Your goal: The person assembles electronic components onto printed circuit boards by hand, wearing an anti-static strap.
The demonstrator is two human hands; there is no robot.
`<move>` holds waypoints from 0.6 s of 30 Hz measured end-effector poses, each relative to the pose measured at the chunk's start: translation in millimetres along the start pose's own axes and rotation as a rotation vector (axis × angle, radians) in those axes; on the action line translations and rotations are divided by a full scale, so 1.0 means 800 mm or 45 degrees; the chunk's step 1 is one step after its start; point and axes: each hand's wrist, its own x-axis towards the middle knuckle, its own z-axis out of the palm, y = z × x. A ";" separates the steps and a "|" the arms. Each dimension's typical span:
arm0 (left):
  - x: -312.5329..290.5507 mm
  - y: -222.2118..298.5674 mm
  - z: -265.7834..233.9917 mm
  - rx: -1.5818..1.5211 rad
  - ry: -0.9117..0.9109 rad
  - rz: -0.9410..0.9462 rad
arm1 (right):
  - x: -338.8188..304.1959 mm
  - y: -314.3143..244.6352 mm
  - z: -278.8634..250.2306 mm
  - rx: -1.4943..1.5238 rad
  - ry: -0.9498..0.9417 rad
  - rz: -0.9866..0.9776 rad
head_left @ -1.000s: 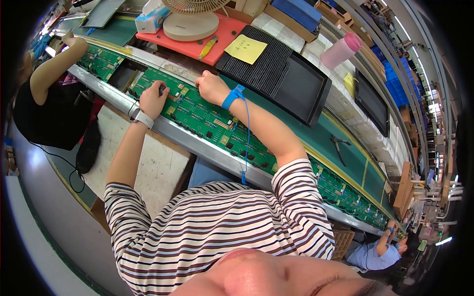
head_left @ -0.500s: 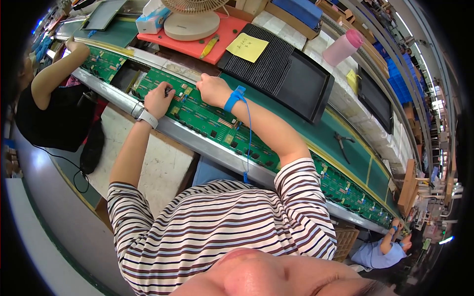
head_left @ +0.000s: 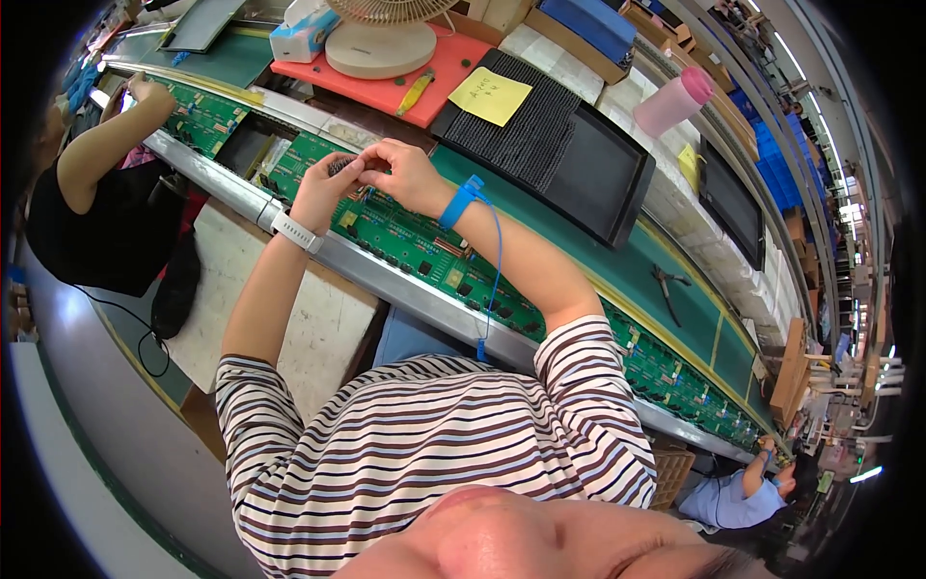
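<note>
Over a long green circuit board (head_left: 453, 246), my two hands meet, their fingertips touching or nearly so. A clump of small dark parts (head_left: 338, 166), too small to name, is held in the closed fingers of my left hand (head_left: 318, 201), which has a pale watch on its wrist. My right hand (head_left: 410, 179) is pinched against the left fingertips. Whatever its fingers hold, if anything, is hidden. A blue wrist strap (head_left: 461, 201) with a coiled cord circles my right wrist. The board under the hands carries many small components.
The boards lie along a metal rail (head_left: 386, 275). Beyond stand a black tray (head_left: 603, 179) with a yellow note (head_left: 490, 96), a fan (head_left: 381, 48) on a red board, and a pink bottle (head_left: 673, 101). Pliers (head_left: 667, 289) lie at right. Co-workers sit at far left (head_left: 106, 203) and right (head_left: 738, 497).
My right hand has lifted off the board and moved left to my left hand. The left hand has shifted slightly right, and the fingertips have come together.
</note>
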 end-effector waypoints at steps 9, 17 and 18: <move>0.011 -0.008 0.000 0.314 -0.060 0.082 | 0.014 0.041 -0.002 0.398 0.003 0.315; 0.014 0.009 -0.017 0.109 0.024 -0.086 | 0.019 0.084 -0.024 -0.171 -0.094 0.293; 0.016 0.006 -0.022 0.063 -0.002 -0.090 | 0.019 0.081 -0.023 -0.394 -0.126 0.235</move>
